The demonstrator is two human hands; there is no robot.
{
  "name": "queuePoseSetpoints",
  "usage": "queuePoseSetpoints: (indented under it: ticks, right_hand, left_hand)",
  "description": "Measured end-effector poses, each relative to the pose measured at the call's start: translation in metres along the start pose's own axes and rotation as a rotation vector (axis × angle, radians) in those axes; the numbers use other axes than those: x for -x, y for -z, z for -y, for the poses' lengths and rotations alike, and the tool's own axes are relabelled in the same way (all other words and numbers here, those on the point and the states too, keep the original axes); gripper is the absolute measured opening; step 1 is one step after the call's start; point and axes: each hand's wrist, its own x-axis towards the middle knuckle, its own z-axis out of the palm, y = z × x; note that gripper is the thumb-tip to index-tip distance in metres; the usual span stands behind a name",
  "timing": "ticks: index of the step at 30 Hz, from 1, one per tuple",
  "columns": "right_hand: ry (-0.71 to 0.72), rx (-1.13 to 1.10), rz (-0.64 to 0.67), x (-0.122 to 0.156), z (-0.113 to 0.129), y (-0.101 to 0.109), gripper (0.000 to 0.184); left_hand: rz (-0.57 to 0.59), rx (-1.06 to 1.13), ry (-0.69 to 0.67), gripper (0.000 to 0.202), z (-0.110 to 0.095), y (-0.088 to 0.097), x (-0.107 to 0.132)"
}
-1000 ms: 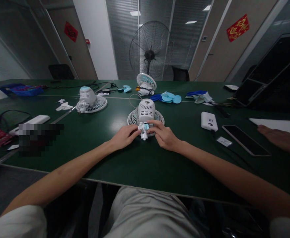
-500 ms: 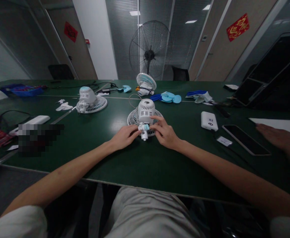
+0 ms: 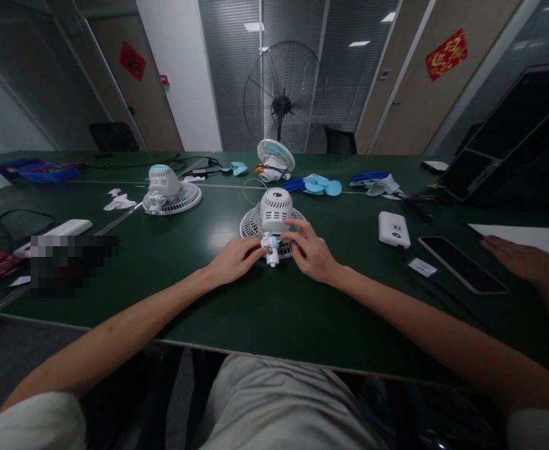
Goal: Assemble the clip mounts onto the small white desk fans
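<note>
A small white fan [image 3: 275,211] lies grille-down on the green table [image 3: 265,306] in front of me. At its near side a white bracket with a light blue knob [image 3: 271,244] sticks out. My left hand [image 3: 234,259] pinches the bracket from the left. From the right, my right hand [image 3: 311,251] has its fingers curled on the knob and the edge of the fan's grille.
A second small fan [image 3: 166,189] lies at the back left, a third [image 3: 274,159] at the back centre beside loose blue blades [image 3: 319,184]. A white power bank [image 3: 393,228], a phone [image 3: 462,264] and another person's hand [image 3: 513,257] are at the right. A big floor fan [image 3: 281,94] stands behind the table.
My right hand's fingers have shifted a little on the knob and grille. The view has drifted slightly; the fan and my left hand stay put.
</note>
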Motion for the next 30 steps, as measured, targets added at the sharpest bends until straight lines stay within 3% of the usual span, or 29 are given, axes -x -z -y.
queuePoseSetpoints:
  ticks: [5, 8, 12, 18, 27, 30]
  right_hand:
    - [0.054, -0.011, 0.031, 0.0022, -0.0025, 0.0006, 0.03]
    - [0.112, -0.016, 0.078, 0.0044, -0.0033, 0.001, 0.041]
    - [0.104, 0.006, 0.043, 0.0044, -0.0021, 0.0002, 0.057]
    - [0.007, 0.056, 0.001, 0.0018, -0.0014, -0.0008, 0.038]
    - [0.068, 0.006, 0.04, 0.003, -0.0031, 0.0015, 0.029]
    - [0.117, 0.01, 0.077, 0.0034, -0.0021, 0.0019, 0.034]
  left_hand:
    - [0.013, 0.02, 0.005, 0.034, 0.0017, 0.0001, 0.0006]
    - [0.005, 0.027, 0.01, 0.034, 0.0027, -0.0004, 0.0005]
    - [-0.006, 0.006, 0.018, 0.036, 0.0023, -0.0006, 0.0]
    - [0.015, 0.001, 0.016, 0.036, -0.0004, 0.0008, 0.0002]
    - [0.026, 0.009, 0.015, 0.035, 0.0012, 0.0014, 0.0009]
    - [0.01, 0.019, 0.015, 0.034, 0.001, 0.002, 0.0007]
